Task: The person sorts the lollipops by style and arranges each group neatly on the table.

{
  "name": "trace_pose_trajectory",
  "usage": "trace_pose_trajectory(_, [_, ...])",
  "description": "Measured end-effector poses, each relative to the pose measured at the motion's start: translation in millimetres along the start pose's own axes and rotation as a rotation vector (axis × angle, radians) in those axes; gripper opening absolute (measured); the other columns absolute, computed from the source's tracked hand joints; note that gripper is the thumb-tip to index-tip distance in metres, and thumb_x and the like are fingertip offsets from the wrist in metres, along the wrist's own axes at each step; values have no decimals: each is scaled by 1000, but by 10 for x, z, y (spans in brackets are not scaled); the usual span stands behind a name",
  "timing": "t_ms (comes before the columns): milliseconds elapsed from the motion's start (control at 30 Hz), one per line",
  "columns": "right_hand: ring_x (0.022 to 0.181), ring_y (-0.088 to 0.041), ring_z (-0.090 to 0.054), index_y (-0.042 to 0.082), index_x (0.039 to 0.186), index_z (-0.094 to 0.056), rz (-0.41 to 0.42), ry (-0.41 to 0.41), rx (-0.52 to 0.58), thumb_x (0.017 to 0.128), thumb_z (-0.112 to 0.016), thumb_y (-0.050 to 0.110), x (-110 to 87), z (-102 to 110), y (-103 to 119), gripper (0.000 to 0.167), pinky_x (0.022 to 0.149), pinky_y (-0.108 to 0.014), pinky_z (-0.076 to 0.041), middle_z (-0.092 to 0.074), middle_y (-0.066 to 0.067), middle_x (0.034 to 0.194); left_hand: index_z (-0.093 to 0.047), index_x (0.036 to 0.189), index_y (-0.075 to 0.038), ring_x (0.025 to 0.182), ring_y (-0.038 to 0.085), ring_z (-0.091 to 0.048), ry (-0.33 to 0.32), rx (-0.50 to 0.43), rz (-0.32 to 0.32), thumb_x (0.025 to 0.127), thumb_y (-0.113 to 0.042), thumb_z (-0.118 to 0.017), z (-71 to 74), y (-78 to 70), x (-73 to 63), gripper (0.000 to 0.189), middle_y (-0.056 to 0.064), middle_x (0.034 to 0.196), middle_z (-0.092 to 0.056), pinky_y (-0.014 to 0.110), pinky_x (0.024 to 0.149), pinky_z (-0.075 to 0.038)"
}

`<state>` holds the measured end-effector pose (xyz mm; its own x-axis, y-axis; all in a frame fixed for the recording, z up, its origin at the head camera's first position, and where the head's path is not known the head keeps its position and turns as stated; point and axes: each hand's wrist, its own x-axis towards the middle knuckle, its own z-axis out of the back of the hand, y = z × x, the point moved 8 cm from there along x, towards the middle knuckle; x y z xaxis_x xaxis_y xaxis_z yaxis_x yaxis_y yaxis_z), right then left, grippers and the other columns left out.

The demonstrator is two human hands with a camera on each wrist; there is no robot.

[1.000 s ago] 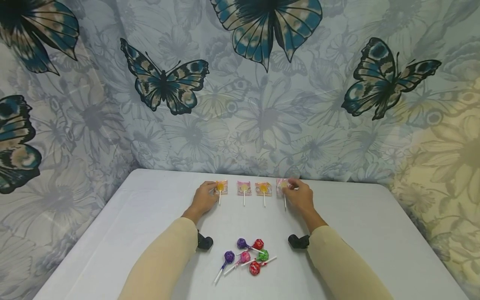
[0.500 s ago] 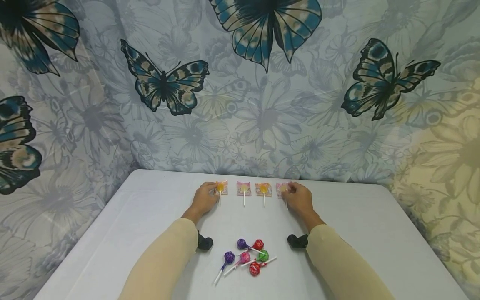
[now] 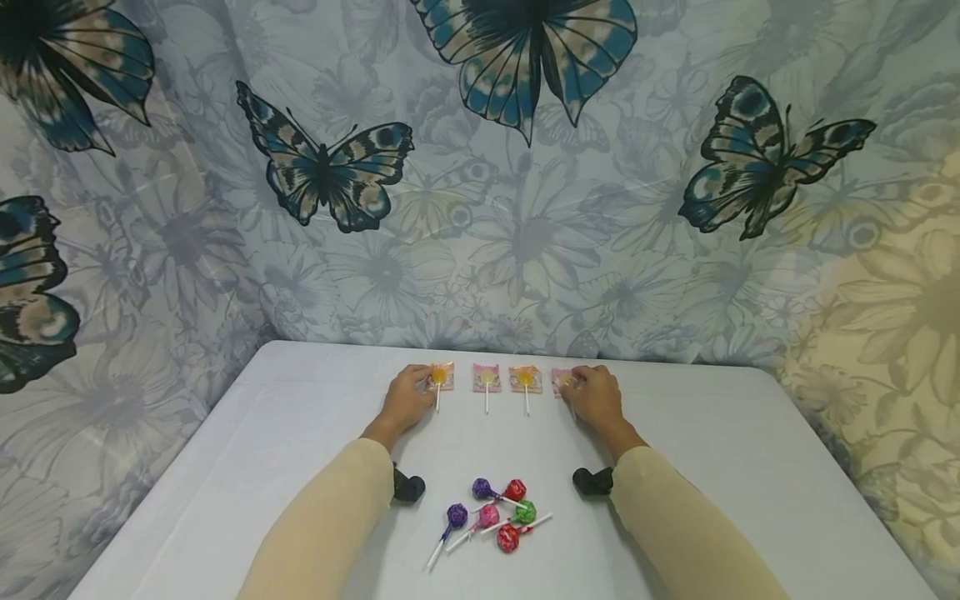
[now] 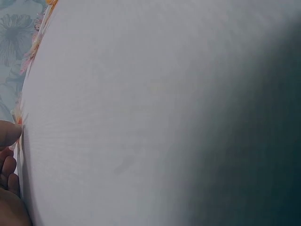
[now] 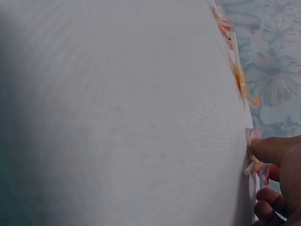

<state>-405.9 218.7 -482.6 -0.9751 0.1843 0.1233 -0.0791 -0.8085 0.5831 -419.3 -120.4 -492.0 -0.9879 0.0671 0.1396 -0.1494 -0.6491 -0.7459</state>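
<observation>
As your left hand (image 3: 407,397) pinches an orange lollipop (image 3: 444,375), your right hand (image 3: 597,398) a pink lollipop (image 3: 558,381) — outermost on the far tabletop (image 3: 315,396), print illegible — only the head view shows the round lollipops (image 3: 488,516).

Head view faces forward and down; close wrist views share its white table (image 3: 502,450).

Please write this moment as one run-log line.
left hand: touches orange-wrapped lollipop | right hand: touches pink-wrapped lollipop | two flat lollipops between | six round lollipops nearer

Butterfly-print backdrop (image 3: 517,283), yellowish at right; white table (image 3: 510,446) before it.
</observation>
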Motion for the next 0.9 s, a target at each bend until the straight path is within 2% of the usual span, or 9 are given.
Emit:
trace_pose_trajectory(300, [113,-46,-45,1,123,-62,7,18,1,85,-69,22,8,40,30,43,91,-58,-37,-49,-26,121,-59,131,-1,129,32,-43,-18,-40,-16,82,-1,-67,2,16,11,49,13,132,-53,43,108,-30])
trace_pose_trajectory(400, [114,-46,-44,2,126,-61,10,26,13,86,-69,24,22,40,14,46,95,-57,-37,-48,-27,123,-59,131,-2,127,32,-45,-27,-93,3,82,-3,-68,48,13,-11,50,13,132,-54,44,105,-33])
trace_pose_trajectory(500, [117,-46,-44,2,128,-59,11,37,38,88,-67,26,30,46,-2,47,98,-56,-35,-47,-28,125,-57,133,-2,124,33,-48,-35,-185,29,80,-5,-69,108,20,-28,53,14,134,-53,44,103,-37])
trace_pose_trajectory(633, [124,-46,-38,2,133,-54,4,70,79,91,-64,28,6,74,-2,50,101,-57,-33,-42,-29,133,-56,135,-4,121,33,-50,-50,-239,47,81,-7,-71,176,19,-18,57,14,135,-52,43,100,-40])
trace_pose_trajectory(733, [124,-46,-40,2,135,-53,28,61,116,91,-65,27,-25,143,48,52,99,-57,-35,-41,-28,135,-55,136,-4,120,33,-49,-65,-234,27,81,-9,-71,262,-68,-16,57,13,135,-52,44,99,-40])
trace_pose_trajectory(900, [113,-44,-49,2,133,-54,106,-6,147,89,-69,24,-104,327,190,52,91,-54,-44,-47,-26,127,-52,137,-3,120,30,-46,-60,-230,-62,83,-11,-71,396,-314,-19,58,13,137,-49,44,98,-41])
